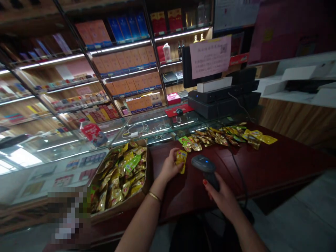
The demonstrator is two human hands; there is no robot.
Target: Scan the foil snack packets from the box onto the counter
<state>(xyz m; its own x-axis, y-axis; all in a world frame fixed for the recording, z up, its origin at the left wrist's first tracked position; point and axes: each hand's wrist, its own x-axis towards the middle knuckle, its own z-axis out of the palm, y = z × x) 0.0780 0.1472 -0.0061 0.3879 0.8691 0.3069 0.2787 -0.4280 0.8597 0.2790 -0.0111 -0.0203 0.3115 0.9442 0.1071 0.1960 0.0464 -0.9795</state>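
Between the thumb and fingers of my left hand point(170, 166) is a small yellow snack packet point(181, 160), held just over the dark red table. My right hand point(223, 194) is wrapped round the handle of a black barcode scanner point(203, 164), whose head points toward the packet and shows a small blue light. Left of my left forearm stands an open cardboard box point(148, 171) full of gold, yellow and green packets point(120, 175). Beyond both hands, a row of similar packets point(220, 135) lies across the table.
The scanner's cable point(237, 171) runs along the table point(283, 164). Behind it are a glass display counter point(157, 127), a monitor point(186, 66) with a paper notice, and a black cash drawer point(217, 105). A red-labelled bottle point(91, 133) stands behind the box. Stocked shelves line the wall.
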